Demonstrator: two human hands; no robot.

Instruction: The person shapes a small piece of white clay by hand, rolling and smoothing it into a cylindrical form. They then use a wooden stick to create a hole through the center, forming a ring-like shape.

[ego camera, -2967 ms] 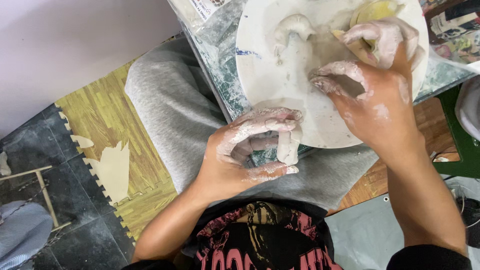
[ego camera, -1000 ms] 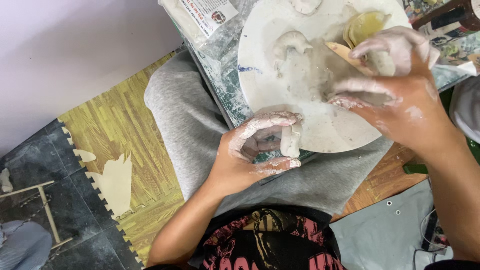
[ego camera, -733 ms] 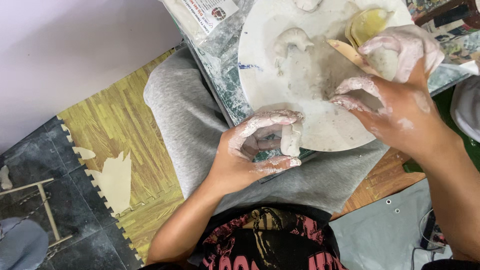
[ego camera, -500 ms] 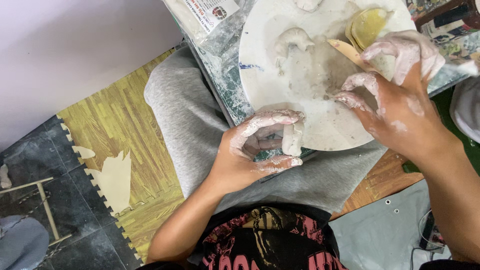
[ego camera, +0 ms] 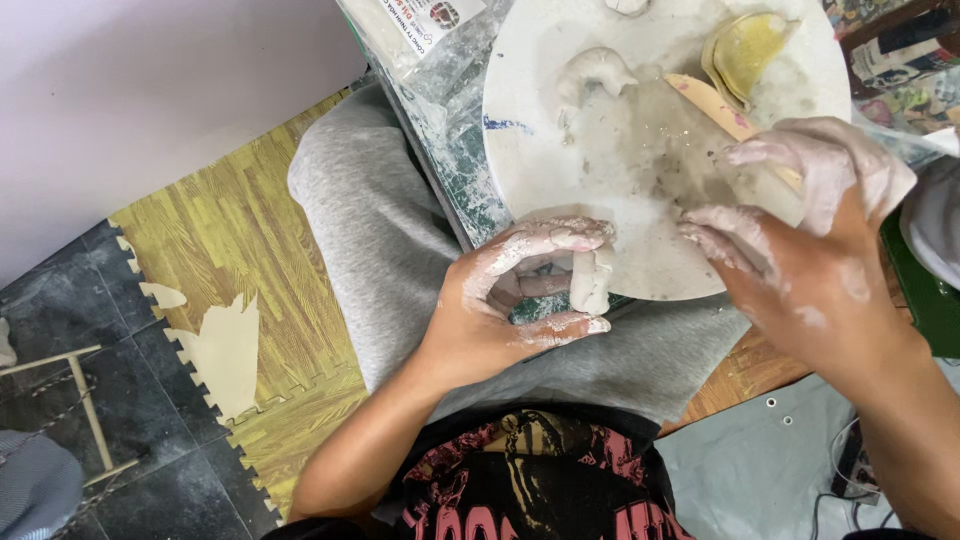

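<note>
1. Clay everywhere: both hands coated in pale grey slip up to the wrists.
2. Left hand (ego camera: 510, 300) sits at the near edge of the round white clay-smeared work board (ego camera: 560, 180), forearm coming up from lower left across the lap, wrist bent inward.
3. Its fingers are curled into a loose C, thumb below, pinching a short stubby roll of pale grey clay (ego camera: 590, 282) held upright between fingertips and thumb. Roll is right at the board's rim, over the grey-trousered knee (ego camera: 380, 250).
4. Right hand (ego camera: 800, 240) hovers over the right part of the board, palm down, forearm entering from lower right.
5. Its fingers are half open and spread, tips pointing left toward the wet patch in the middle of the board. Cannot tell if anything is gripped; a flat tan wooden modelling tool (ego camera: 715, 105) runs under the fingers, contact unclear.
6. On the far side of the board: a curved lump of grey clay (ego camera: 595, 72) and a yellow crumpled sponge (ego camera: 745, 50), both well apart from either hand.
7. Board rests on a clear plastic sheet (ego camera: 450, 130); yellow wood-pattern foam mat (ego camera: 240, 260) on the floor to the left.
</note>
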